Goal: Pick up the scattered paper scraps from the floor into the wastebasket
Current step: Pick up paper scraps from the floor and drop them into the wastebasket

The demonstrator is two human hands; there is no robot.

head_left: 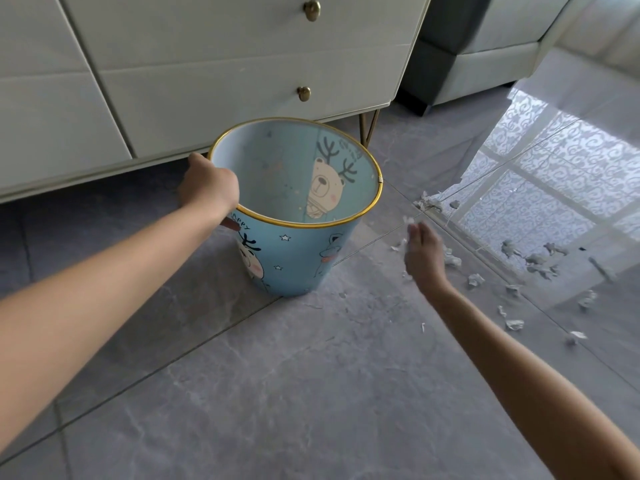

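A light blue wastebasket (298,258) with a gold rim and cartoon bears stands tilted on the grey floor, its inside showing no scraps. My left hand (207,187) grips its left rim. To its right, my right hand (424,256) reaches over the floor with fingers extended, holding nothing I can see. Several white crumpled paper scraps (476,280) lie scattered right of that hand, some (429,202) near a tile joint and others (514,323) nearer to me.
A white drawer cabinet (214,77) with brass knobs and a thin metal leg (369,128) stands just behind the wastebasket. A grey sofa (485,64) sits at the back right. Bright window light reflects off the floor tiles (554,188) at the right.
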